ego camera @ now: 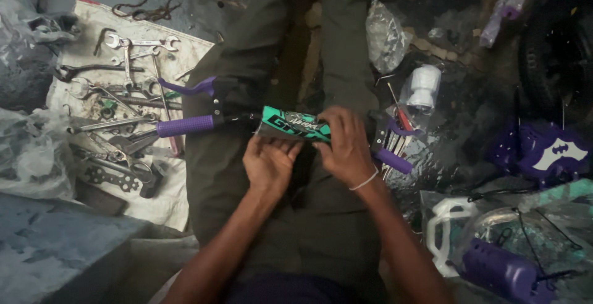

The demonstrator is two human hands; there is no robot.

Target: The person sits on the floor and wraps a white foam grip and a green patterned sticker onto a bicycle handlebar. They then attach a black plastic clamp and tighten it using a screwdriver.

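A bicycle handlebar lies across my lap, with a purple grip [184, 125] at its left end and another purple grip [393, 160] at its right end. A teal and black padded sleeve [290, 123] wraps the bar's middle. My left hand [269, 162] presses against the sleeve's lower edge from below. My right hand [347, 144] is clasped over the sleeve's right end. A purple brake lever [188, 88] sticks out by the left grip.
A cloth [185, 54] on the left carries several spanners and wrenches [123, 47]. On the right lie plastic bags, a white part [425, 86], a purple plate [543, 149], a purple basket [497, 272] and a dark tyre [556, 50]. A grey block [55, 248] sits front left.
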